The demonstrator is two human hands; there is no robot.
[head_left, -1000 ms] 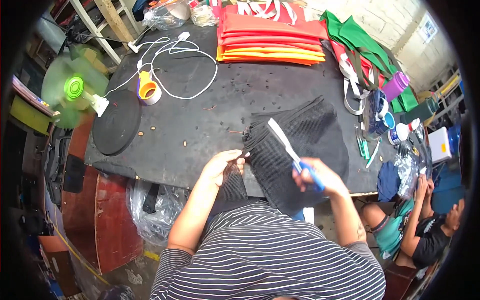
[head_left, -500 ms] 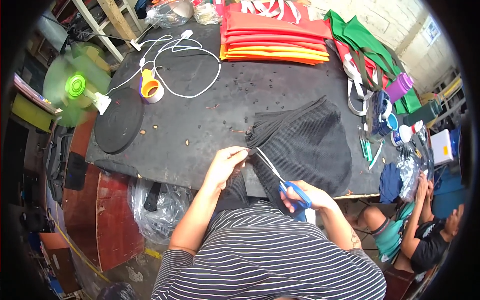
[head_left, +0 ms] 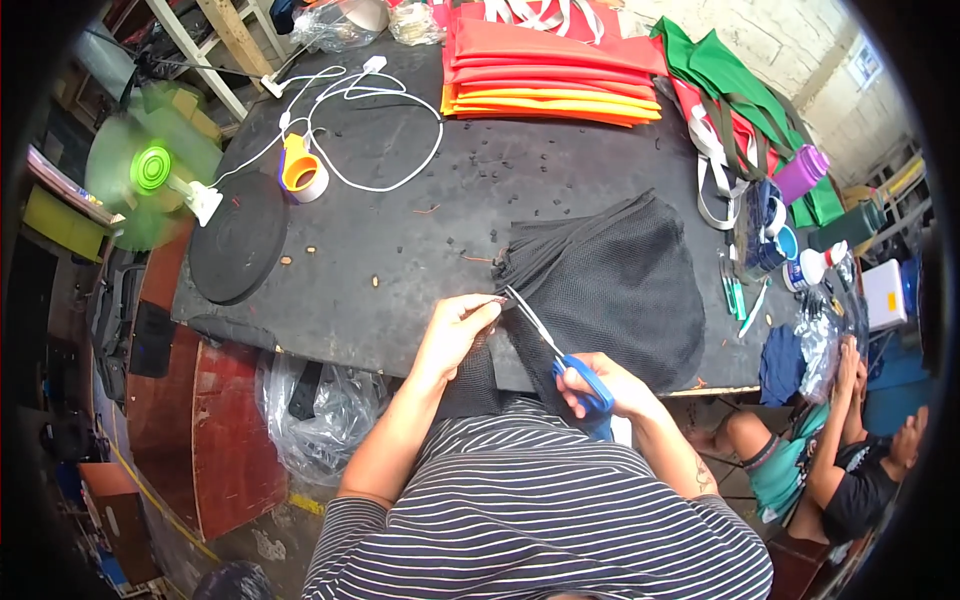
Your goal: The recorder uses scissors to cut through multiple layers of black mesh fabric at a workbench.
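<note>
1. Scissors (head_left: pixel 560 350) with blue handles sit in the right hand (head_left: pixel 612 388), fingers curled through the loops; the blades stand slightly parted, tips pointing up and left toward the edge of the black mesh fabric (head_left: pixel 620 285).
2. Left hand (head_left: pixel 455 330) pinches a corner of that mesh between thumb and fingertips, just beside the blade tips, at the near edge of the table (head_left: pixel 400 230).
3. Black mesh fabric lies spread on the right half of the dark tabletop, gathered into folds at its left end, with part of it hanging over the near edge toward the person's striped shirt (head_left: pixel 540 510).
4. Small scraps dot the tabletop around the work.
5. Farther back, a stack of folded red and orange cloth (head_left: pixel 550 70) lies at the far edge, with green cloth (head_left: pixel 740 80) and strapped bags to its right.
6. White cable (head_left: pixel 380 130) loops over the far left part of the table, next to an orange and white tape roll (head_left: pixel 300 172) and a flat black disc (head_left: pixel 238 238).
7. Green fan (head_left: pixel 150 172) spins at the left end of the table.
8. Bottles and a purple container (head_left: pixel 800 172) crowd the right edge.
9. Another person (head_left: pixel 840 470) sits low on the floor at lower right, well apart from the work.
</note>
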